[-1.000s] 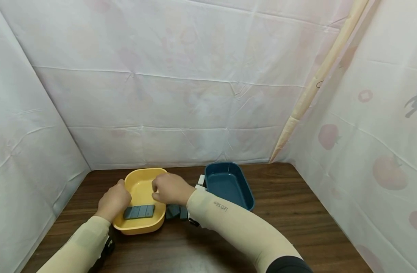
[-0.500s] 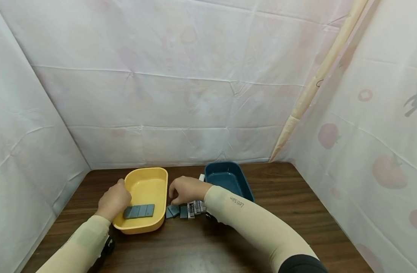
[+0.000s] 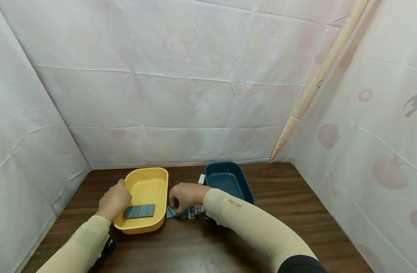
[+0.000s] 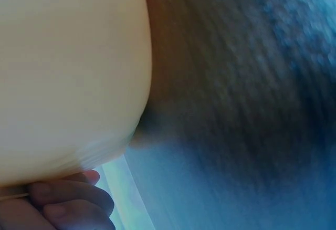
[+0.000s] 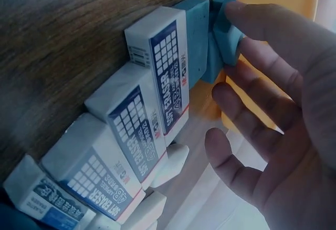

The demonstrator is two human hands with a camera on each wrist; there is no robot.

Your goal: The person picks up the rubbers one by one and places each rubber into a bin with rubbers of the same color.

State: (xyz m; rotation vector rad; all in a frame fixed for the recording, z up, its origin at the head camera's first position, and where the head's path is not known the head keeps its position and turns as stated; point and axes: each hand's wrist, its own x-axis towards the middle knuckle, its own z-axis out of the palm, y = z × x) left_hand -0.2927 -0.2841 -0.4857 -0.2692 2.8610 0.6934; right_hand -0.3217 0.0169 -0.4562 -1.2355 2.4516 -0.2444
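My left hand [image 3: 114,200] grips the left rim of a yellow tray [image 3: 148,189]; its curled fingers show beside the pale wall in the left wrist view. Inside the tray, a row of teal blocks [image 3: 139,211] lies near its front end. Just right of the tray, my right hand [image 3: 188,197] pinches a teal block [image 5: 227,30] between thumb and fingers. Another teal block [image 5: 196,35] stands close by, beside a row of white sleeved erasers [image 5: 170,67] printed "SOFT ERASER".
Behind and right of the erasers stands a dark blue tray [image 3: 228,182], partly hidden by the right forearm. A white block [image 3: 201,179] lies at its left side. The brown wooden table [image 3: 280,212] is bounded by white patterned cloth [image 3: 181,94] at the back and sides.
My right hand has moved from over the yellow tray to the teal blocks on its right, then lowered and taken hold of one. The left hand has stayed at the rim.
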